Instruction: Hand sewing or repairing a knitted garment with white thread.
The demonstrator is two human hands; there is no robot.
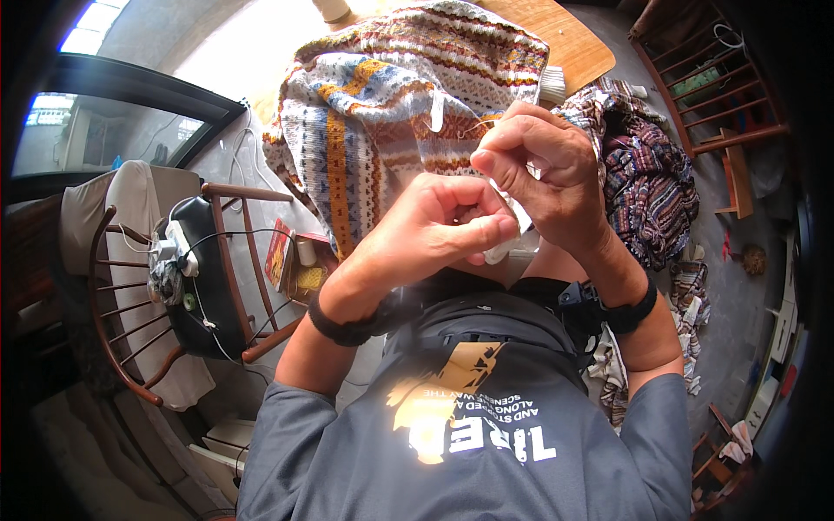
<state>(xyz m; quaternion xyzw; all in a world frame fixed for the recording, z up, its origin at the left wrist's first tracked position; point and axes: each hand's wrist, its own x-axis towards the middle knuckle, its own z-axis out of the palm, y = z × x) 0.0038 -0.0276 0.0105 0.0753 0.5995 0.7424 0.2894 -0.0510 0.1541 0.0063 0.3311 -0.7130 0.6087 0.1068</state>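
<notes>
My left hand (443, 226) grips a small piece of white fabric (500, 250) in front of my lap, its thumb pressed along it. Just above and right, my right hand (543, 174) has its fingers curled in a pinch; what is between them is too small or hidden to make out. Beyond both hands a patterned knit garment (343, 148) in white, orange, blue and brown spreads over the edge of a light wooden table (586, 48), with a short white strip on it. A heap of striped knit fabric (643, 191) lies to the right.
A wooden chair (261, 347) at left bears a dark cushion, power strip and cables, near a small box with a spool (306, 253). A glass panel (104, 122) stands behind it. A wooden rail-backed chair (695, 78) is at upper right; more fabric (686, 304) lies low right.
</notes>
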